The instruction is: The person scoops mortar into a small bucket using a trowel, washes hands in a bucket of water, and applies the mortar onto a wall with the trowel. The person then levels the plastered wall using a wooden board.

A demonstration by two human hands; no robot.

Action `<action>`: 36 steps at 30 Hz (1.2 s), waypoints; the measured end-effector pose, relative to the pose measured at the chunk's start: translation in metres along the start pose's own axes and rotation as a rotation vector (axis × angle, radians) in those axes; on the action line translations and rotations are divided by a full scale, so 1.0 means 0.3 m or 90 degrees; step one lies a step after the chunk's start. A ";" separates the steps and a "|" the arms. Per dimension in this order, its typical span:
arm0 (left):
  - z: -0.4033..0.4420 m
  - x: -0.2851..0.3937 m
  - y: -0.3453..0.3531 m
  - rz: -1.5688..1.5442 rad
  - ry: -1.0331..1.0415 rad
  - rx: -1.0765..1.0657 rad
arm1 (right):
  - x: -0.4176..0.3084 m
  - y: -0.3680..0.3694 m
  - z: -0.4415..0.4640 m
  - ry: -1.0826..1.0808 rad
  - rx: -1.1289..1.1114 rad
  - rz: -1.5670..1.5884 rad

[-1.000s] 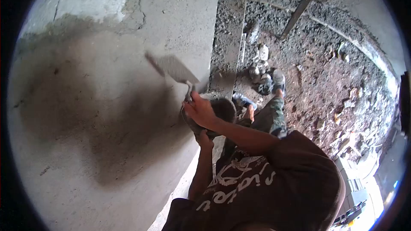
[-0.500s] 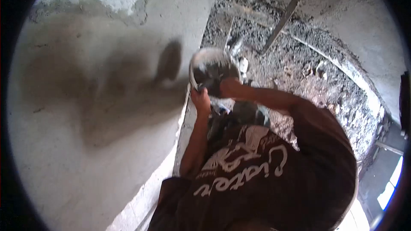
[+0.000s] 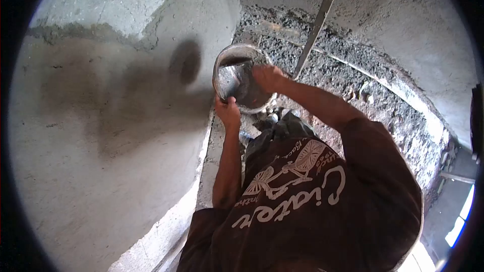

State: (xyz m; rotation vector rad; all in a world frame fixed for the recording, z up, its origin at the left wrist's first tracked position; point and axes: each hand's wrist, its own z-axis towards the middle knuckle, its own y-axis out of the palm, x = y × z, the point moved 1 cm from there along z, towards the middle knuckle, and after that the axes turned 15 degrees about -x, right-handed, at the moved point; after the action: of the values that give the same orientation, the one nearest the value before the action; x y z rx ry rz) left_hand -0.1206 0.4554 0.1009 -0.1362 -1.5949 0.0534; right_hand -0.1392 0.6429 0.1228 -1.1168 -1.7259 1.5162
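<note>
A round, mortar-smeared bucket point(image 3: 218, 68) is tilted so that its mouth faces me, with grey wet residue and a bright shiny patch inside. My left hand point(image 3: 229, 113) grips the lower left of its rim, thumb over the edge. My right hand point(image 3: 268, 77) is closed at the right side of the bucket's mouth, partly inside it. Whatever those fingers hold, if anything, is hidden by the hand and the dark interior.
A plastered wall point(image 3: 101, 121) with shadows on it rises close on the left. A long straight bar point(image 3: 318, 25) leans at the back over rough, rubble-strewn ground point(image 3: 348, 78). A pale strip point(image 3: 398, 78) curves along the right wall point(image 3: 413, 30).
The bucket has shifted slightly left and now shows more of its inside. My right hand has risen from the bucket's lower part to its right side. My left hand keeps its hold.
</note>
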 end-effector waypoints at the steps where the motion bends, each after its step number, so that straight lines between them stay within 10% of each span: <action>1: 0.002 0.038 0.012 0.013 0.017 0.011 | 0.011 0.041 -0.008 0.016 0.155 -0.065; 2: -0.010 0.039 0.016 0.012 0.016 0.013 | 0.005 -0.003 0.044 0.073 -0.333 0.184; 5: 0.003 0.057 0.045 -0.085 0.037 0.029 | 0.015 -0.045 0.004 0.040 -0.425 0.276; 6: 0.005 0.072 0.053 -0.080 0.065 0.033 | 0.031 -0.043 -0.003 0.034 -0.205 0.335; 11: 0.014 0.080 0.009 0.098 0.060 -0.011 | -0.008 -0.096 0.154 0.248 -0.250 0.283; 13: 0.073 0.087 -0.011 0.036 0.048 -0.101 | -0.160 -0.180 0.114 0.222 -0.034 0.031; 17: 0.065 0.158 -0.127 -0.195 0.122 -0.094 | -0.210 -0.207 0.116 0.071 -0.118 0.021; 23: 0.046 0.222 -0.248 0.075 0.041 -0.159 | -0.369 -0.281 0.209 0.308 -0.077 -0.077; 25: 0.097 0.239 -0.289 -0.107 0.075 -0.149 | -0.417 -0.227 0.221 0.123 -0.207 0.025; 28: 0.114 0.181 -0.358 -0.099 0.139 -0.116 | -0.407 -0.174 0.249 0.197 -0.059 0.161; 30: 0.099 0.163 -0.391 -0.060 0.131 -0.129 | -0.380 -0.225 0.255 0.236 0.092 -0.168; 33: 0.104 0.198 -0.429 -0.104 0.128 -0.139 | -0.380 -0.234 0.249 0.306 -0.094 0.239; 36: 0.052 0.233 -0.478 -0.113 0.096 -0.188 | -0.349 -0.088 0.277 0.099 -0.211 0.274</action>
State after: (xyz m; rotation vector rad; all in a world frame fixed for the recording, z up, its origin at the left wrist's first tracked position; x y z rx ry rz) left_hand -0.1456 0.3224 0.1869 -0.2227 -1.4510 -0.3248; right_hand -0.1651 0.5107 0.1436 -1.8231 -1.7434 1.3558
